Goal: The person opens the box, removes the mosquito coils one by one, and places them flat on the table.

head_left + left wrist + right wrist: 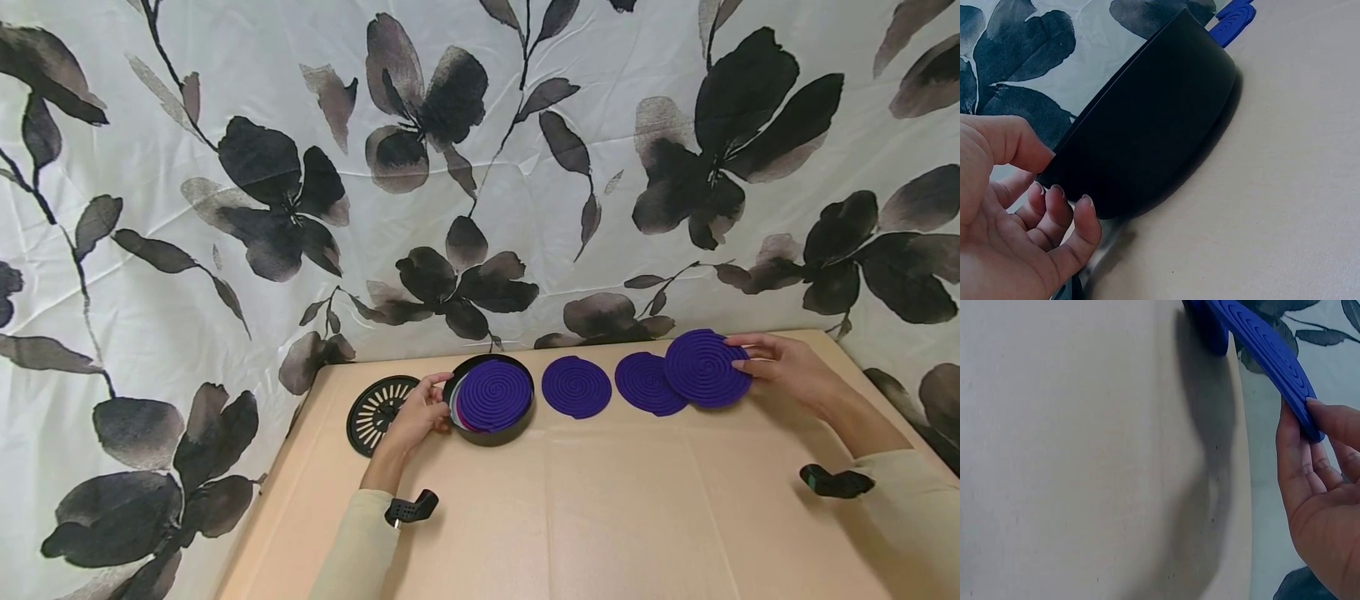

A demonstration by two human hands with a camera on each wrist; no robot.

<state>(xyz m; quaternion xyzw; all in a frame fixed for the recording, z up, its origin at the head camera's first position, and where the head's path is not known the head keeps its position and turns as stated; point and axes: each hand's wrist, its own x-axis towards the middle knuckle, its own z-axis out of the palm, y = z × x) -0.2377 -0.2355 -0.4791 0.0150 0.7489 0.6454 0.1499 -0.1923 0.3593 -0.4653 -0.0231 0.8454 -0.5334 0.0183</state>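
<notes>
My left hand (422, 415) grips the rim of a round black bowl-like holder (491, 440) at its left side; the left wrist view shows the thumb at the rim and curled fingers by the dark wall (1154, 119). Inside the holder lies a purple spiral-ridged coaster (495, 396), with pale and pink edges showing beneath it. My right hand (791, 371) pinches another purple coaster (707, 368) by its right edge, tilted and raised off the table in the right wrist view (1269, 353). It partly covers a purple coaster (648, 385) on the table.
One more purple coaster (576, 387) lies flat just right of the holder. A black slotted disc (363, 417) lies to the left, partly behind my left hand. The pale wooden table (600, 517) ends at a floral cloth (525, 275) along its back.
</notes>
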